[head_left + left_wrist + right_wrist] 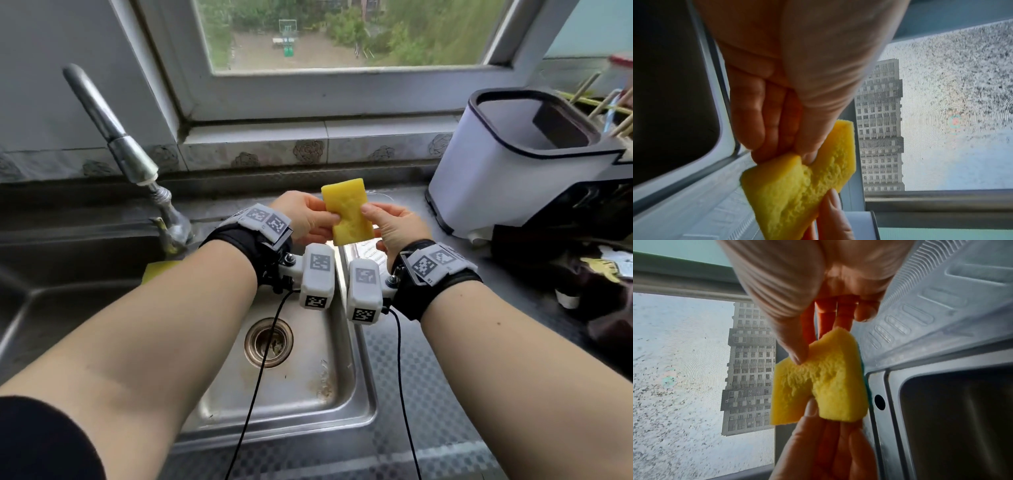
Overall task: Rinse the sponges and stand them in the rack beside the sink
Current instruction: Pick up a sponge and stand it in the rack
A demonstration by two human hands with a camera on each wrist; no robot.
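Two hands: left hand [306,216] and right hand [394,226] both hold one yellow sponge [347,211] between them, above the far edge of the sink [301,383].
Left grip: thumb on the sponge's near face, fingers behind its left edge, pinching it; the left wrist view shows the thumb tip denting the foam [797,186].
Right grip: thumb pressed on the sponge's right edge, fingers behind, pinching it; the right wrist view shows the foam [818,386] creased between the two thumbs, with a thin green layer on its back edge.
Sponge: upright, tilted slightly left, clear of the tabletop [445,394] and the basin.
Second sponge: a yellow piece [158,269] lies at the sink's left side, mostly hidden behind the left forearm.
Rack: white container with a dark rim [507,161] stands on the tabletop right of the sink, well apart from the held sponge; a dark block sits inside it.
Tap: metal faucet [126,150] rises at the sink's back left, its spout angled away from the hands; no water stream is visible.
Drain: round strainer [269,342] in the basin, below the wrists.
Window: behind the sink, looking onto greenery.
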